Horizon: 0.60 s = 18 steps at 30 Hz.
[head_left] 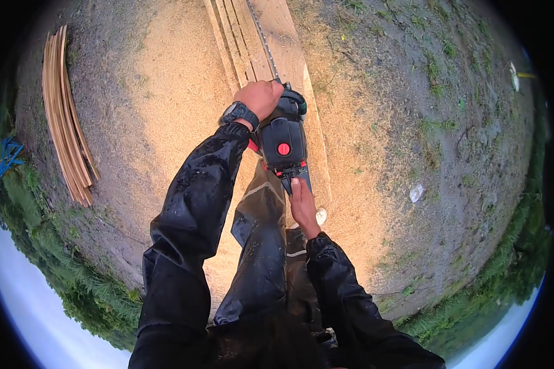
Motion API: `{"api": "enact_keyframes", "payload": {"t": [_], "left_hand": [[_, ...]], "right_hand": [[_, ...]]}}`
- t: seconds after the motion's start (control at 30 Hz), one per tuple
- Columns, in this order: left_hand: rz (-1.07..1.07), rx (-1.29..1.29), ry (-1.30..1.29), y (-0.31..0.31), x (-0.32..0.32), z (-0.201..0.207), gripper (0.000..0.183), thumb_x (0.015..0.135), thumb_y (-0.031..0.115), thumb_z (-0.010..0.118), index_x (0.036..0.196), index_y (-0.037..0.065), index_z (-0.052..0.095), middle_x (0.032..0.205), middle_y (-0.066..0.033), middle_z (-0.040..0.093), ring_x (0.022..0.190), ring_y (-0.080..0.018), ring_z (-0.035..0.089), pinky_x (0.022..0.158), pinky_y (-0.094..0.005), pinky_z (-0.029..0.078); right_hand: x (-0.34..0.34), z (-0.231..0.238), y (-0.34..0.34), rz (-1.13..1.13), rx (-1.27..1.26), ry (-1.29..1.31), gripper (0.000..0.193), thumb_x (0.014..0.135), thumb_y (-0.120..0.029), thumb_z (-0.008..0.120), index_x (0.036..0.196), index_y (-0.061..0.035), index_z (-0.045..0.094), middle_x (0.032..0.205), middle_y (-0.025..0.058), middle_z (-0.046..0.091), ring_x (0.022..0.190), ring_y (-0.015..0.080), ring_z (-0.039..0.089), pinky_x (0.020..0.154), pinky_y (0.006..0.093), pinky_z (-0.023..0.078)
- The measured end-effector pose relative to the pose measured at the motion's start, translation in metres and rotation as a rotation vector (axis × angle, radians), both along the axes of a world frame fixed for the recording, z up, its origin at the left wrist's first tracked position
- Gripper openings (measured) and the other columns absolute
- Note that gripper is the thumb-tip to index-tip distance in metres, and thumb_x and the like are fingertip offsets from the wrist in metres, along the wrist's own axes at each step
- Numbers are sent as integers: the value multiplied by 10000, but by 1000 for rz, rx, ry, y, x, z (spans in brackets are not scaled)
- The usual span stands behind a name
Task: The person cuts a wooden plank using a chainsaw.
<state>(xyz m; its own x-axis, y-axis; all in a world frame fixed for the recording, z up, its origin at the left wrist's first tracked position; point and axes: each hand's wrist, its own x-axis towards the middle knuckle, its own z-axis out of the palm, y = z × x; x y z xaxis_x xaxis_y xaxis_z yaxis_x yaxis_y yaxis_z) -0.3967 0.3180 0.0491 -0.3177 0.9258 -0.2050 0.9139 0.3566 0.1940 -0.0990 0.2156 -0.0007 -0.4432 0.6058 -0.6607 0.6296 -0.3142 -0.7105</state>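
Both my hands hold a black chainsaw (pixel 280 138) with red parts, in the upper middle of the head view. My left hand (pixel 260 98), a dark watch at its wrist, is closed at the saw's front; the handle under it is mostly hidden. At the rear handle, my right hand (pixel 303 202) is wrapped round the grip, its fingers partly out of sight. The guide bar (pixel 262 35) points away from me along a wide wooden plank (pixel 283 37). Left of the bar, narrow strips (pixel 231 40) lie with gaps between them.
Sawdust (pixel 172 80) covers the ground around the plank. A stack of thin wooden slats (pixel 66 123) lies at the far left, near a blue bundle (pixel 9 157). To the right are a crumpled clear piece (pixel 417 193) and a whitish object (pixel 514 77). My legs (pixel 258 246) stand close behind the saw.
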Motion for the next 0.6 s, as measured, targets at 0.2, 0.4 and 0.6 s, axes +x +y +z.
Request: {"api": "enact_keyframes", "payload": {"t": [0.2, 0.4, 0.6], "left_hand": [[18, 59, -1, 13, -30, -2, 173, 932, 196, 490, 907, 67, 603, 866, -231, 682, 807, -462, 667, 669, -543, 542], [-100, 89, 64, 39, -60, -3, 191, 948, 225, 487, 937, 74, 602, 881, -238, 680, 810, -466, 663, 686, -547, 543], [-70, 142, 63, 48, -75, -10, 171, 945, 193, 486, 942, 76, 611, 871, -242, 675, 832, -459, 666, 708, -533, 546]], "right_hand": [[-30, 5, 21, 0, 27, 40, 516, 1070, -481, 366, 1268, -46, 559, 1074, 322, 671, 1042, 547, 603, 872, 578, 457], [-56, -5, 46, -1, -5, 12, 512, 1071, -484, 363, 1232, -40, 561, 1065, 327, 668, 1021, 555, 601, 860, 593, 447], [-70, -10, 58, 0, 40, 52, 488, 1078, -460, 368, 1219, -36, 565, 1040, 324, 669, 1016, 546, 603, 855, 590, 447]]}}
